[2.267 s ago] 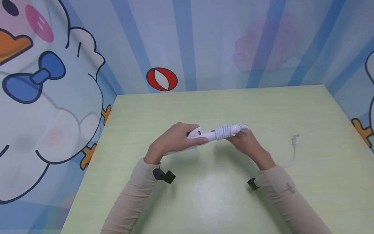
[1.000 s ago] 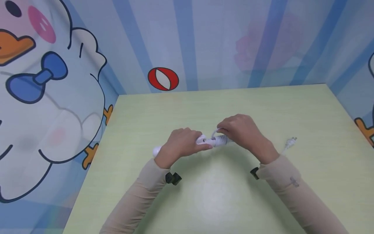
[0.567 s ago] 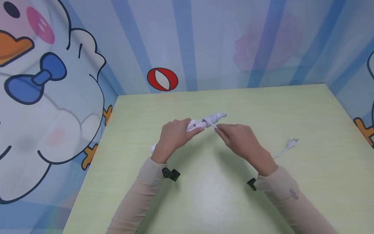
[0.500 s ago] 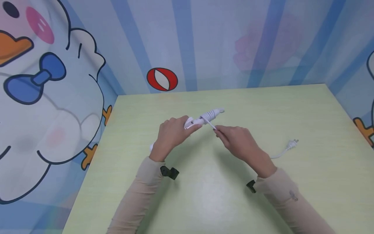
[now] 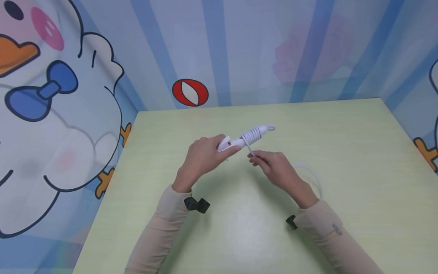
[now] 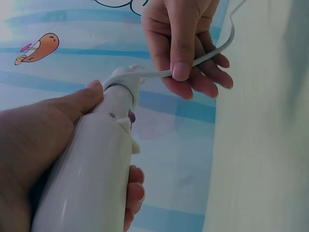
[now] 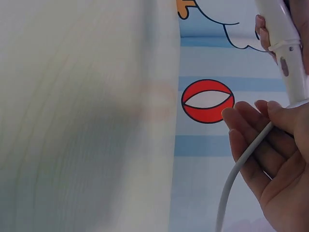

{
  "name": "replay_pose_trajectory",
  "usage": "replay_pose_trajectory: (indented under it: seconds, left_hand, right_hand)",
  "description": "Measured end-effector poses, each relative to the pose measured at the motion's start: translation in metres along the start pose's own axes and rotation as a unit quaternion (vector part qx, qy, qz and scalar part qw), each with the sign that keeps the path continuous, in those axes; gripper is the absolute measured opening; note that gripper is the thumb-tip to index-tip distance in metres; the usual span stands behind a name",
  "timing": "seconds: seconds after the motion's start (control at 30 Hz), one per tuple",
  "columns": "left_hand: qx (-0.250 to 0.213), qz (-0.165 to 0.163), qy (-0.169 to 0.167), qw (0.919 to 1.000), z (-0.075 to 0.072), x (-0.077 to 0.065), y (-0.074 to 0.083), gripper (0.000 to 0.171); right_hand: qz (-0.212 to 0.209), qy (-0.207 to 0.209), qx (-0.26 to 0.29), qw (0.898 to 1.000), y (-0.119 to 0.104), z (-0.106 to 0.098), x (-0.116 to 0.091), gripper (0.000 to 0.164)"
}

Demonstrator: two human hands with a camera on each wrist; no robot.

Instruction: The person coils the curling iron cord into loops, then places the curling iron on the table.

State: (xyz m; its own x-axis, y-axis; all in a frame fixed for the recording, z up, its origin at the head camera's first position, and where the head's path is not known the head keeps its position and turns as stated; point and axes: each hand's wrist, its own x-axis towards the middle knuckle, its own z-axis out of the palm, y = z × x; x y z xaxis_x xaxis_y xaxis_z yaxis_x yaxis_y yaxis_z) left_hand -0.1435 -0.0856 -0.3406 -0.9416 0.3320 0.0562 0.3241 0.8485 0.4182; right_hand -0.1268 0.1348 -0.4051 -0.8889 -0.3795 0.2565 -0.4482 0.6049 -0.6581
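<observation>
My left hand grips a white curling iron by its middle, thumb along its near side. The iron is held above the table, its handle end tilted up to the right. Several coils of white cord wrap the handle. Just below the coils, my right hand pinches the cord between thumb and forefinger. In the left wrist view, the cord runs from the handle to the right thumb. The right wrist view shows its free length crossing the palm and hanging down.
The pale green tabletop lies below both hands. A loop of loose cord shows behind the right wrist. A blue striped wall with a printed red ball stands at the back, and a printed white duck covers the left wall.
My right hand has gone from under the handle, over its top, and down to the near side with the cord. The plug on the right has gone out of sight.
</observation>
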Motion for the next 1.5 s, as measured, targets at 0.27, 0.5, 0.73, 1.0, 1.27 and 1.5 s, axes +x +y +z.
replay_pose_trajectory:
  seconds: [0.27,0.5,0.73,1.0,1.27,1.5]
  left_hand:
    - [-0.059,0.048,-0.026,0.9968,-0.002,-0.004,0.007,0.046]
    - [-0.107,0.106,-0.066,0.9864,-0.005,-0.007,0.006,0.038]
    - [-0.106,0.139,-0.105,0.979,-0.008,-0.01,0.006,0.035]
    - [-0.106,0.18,-0.143,0.9673,-0.007,-0.011,0.009,0.038]
    - [-0.043,0.194,-0.164,0.9662,0.0,-0.01,0.014,0.043]
    - [0.023,0.185,-0.166,0.9683,0.007,-0.007,0.015,0.044]
  right_hand:
    - [-0.034,0.028,0.037,0.998,0.006,-0.005,0.009,0.02]
    - [-0.01,0.029,0.08,0.996,0.012,-0.018,0.013,0.013]
    - [-0.078,-0.014,0.019,0.997,0.011,-0.026,0.011,0.027]
    - [-0.155,-0.002,0.071,0.985,0.007,-0.037,0.016,0.02]
    - [-0.101,-0.021,0.025,0.994,0.022,-0.048,0.022,0.022]
    - [-0.104,-0.006,-0.039,0.994,0.029,-0.058,0.023,0.022]
